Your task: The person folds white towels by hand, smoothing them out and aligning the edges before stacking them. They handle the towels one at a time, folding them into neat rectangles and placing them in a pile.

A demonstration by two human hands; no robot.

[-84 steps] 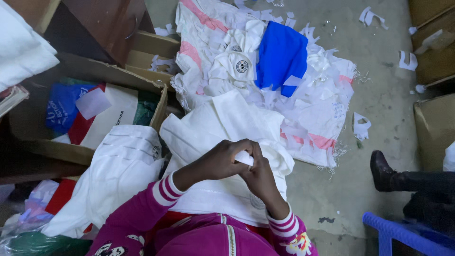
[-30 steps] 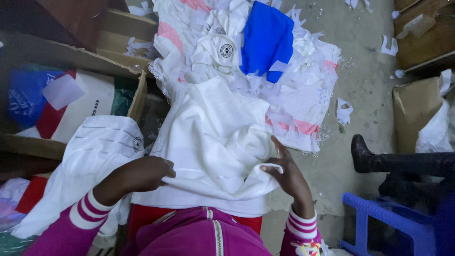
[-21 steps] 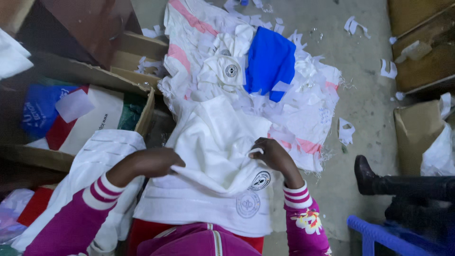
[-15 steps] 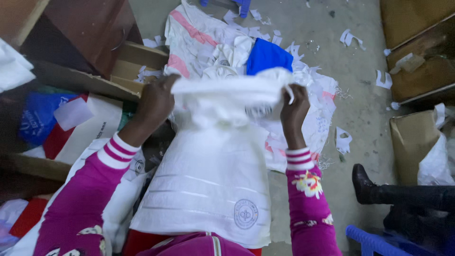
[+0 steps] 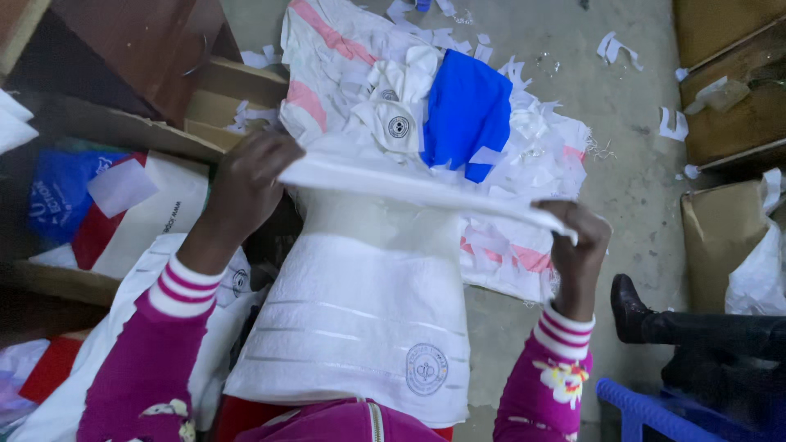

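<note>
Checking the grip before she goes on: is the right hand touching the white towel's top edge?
Touching. The head view shows the right hand with its fingers closed over the raised corner of the white towel.

two hands (image 5: 246,184), one white towel (image 5: 360,319), one blue cloth (image 5: 467,110), one black boot (image 5: 630,307)

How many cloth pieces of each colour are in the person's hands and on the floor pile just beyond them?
White towel held up by the left hand and right hand: 1
Blue cloth on the pile: 1
White cloth with pink stripes under it: 1
Total: 3
</note>
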